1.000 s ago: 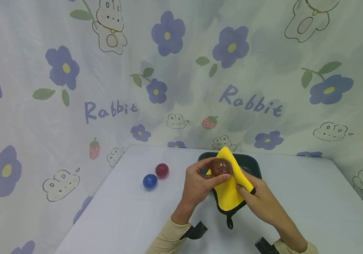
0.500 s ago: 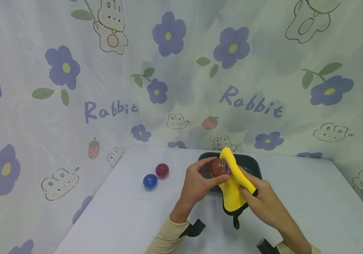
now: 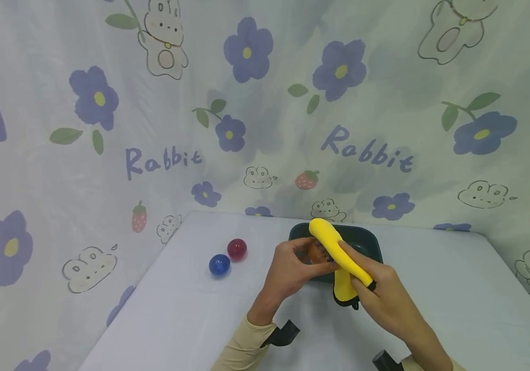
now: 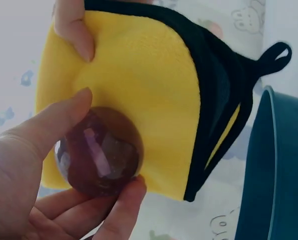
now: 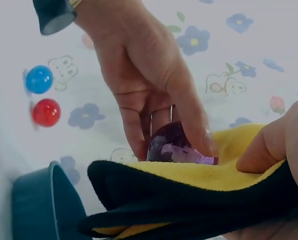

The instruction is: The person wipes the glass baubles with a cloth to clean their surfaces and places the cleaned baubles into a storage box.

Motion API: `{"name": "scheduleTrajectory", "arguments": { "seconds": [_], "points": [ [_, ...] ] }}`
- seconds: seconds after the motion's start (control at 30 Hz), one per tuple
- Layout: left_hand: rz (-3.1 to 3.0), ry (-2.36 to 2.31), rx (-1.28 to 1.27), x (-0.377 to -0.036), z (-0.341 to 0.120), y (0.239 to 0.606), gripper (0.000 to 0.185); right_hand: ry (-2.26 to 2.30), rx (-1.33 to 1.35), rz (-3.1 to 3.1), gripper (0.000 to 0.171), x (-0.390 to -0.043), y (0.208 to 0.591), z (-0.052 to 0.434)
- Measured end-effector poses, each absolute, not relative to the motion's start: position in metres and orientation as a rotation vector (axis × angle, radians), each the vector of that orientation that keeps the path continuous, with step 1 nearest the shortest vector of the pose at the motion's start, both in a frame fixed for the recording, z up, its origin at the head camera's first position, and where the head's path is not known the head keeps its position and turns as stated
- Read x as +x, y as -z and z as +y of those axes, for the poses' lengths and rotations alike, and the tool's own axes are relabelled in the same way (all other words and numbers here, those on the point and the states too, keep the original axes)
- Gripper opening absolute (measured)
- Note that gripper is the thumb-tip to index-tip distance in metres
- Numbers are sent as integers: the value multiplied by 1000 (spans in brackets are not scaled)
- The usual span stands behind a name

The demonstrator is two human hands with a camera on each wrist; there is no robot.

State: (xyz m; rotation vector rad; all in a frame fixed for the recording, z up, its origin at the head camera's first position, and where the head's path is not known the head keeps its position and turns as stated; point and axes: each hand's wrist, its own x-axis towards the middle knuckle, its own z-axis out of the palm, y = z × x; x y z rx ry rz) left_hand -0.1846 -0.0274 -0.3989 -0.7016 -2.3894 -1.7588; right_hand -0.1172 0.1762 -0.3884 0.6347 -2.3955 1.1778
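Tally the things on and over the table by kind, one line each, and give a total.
Balls: 3 – purple, held in the left hand; red; blue
Cloths: 1 – yellow cloth, held in the right hand
Basins: 1 – dark basin
Total: 5

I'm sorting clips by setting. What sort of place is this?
Probably a staged tabletop recording corner, not a real kitchen: a rabbit-print sheet hangs as backdrop around a white table holding only toy balls and a dark basin.
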Motion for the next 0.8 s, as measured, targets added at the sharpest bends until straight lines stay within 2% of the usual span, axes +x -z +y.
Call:
{"name": "scheduleTrajectory", "arguments": {
  "seconds": [0.23,0.4,0.8],
  "points": [
    [-2398,1783,-804,-182,-26,400,32,-1002,703,-2389,81,-121,392,180],
    [-2395,1765,-841,-179,-25,398,37,-987,737,-2385,81,-125,395,182],
    [-2342,1724,-900,-176,-22,399,51,-1187,722,-2419,66,-132,397,189]
  ]
}}
